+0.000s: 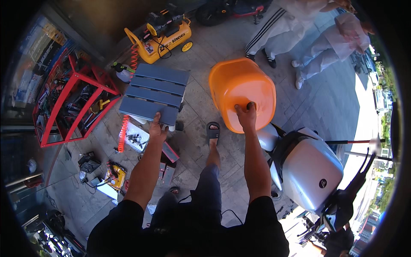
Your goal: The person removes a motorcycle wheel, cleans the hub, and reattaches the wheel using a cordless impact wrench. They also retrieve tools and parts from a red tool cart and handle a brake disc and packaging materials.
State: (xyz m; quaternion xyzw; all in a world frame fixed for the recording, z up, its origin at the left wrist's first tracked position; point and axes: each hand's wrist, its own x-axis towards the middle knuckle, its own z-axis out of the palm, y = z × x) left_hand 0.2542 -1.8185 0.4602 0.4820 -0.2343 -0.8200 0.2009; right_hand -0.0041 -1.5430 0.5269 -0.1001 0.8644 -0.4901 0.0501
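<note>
My right hand (246,115) grips an orange plastic stool (227,81) at the hole in its seat, fingers hooked into the opening. The stool's seat tilts toward me. On the left, my left hand (158,127) is closed on the near edge of a grey-blue slatted stool (154,89), with a finger lying on its top. White parts of that stool show under the slats, but most of its underside is hidden. My two arms are stretched forward, the stools apart from each other with paving between them.
A yellow air compressor (169,40) stands beyond the slatted stool, with a red coiled hose (123,132) nearby. Left is a red tool rack (70,107). Tools and a yellow case (115,174) lie on the paving. A silver scooter (312,169) stands close right. Two people (327,43) are at far right.
</note>
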